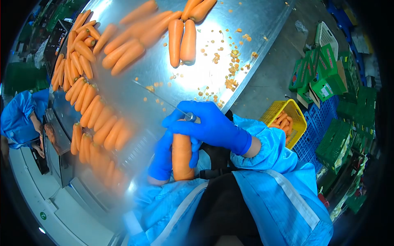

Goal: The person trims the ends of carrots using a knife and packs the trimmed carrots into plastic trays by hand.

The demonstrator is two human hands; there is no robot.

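My left hand [161, 159], in a blue glove, is wrapped around a thick carrot [182, 158] held close to my body, its lower end pointing toward me. Above it, my right hand [211, 126], also gloved in blue, grips a knife [165, 100]. The thin blade points up and left over the metal table [156, 78]. My right fingers lie over the carrot's upper end and hide it. Just ahead on the table are a pair of carrots [182, 43] and scattered carrot trimmings [232, 67].
Many carrots [96, 110] lie in rows and piles along the table's left side, partly blurred. To the right stand a yellow crate [301, 123] with carrots, blue crates [314, 139] and green boxes [324, 71]. A person in blue [22, 117] works at far left.
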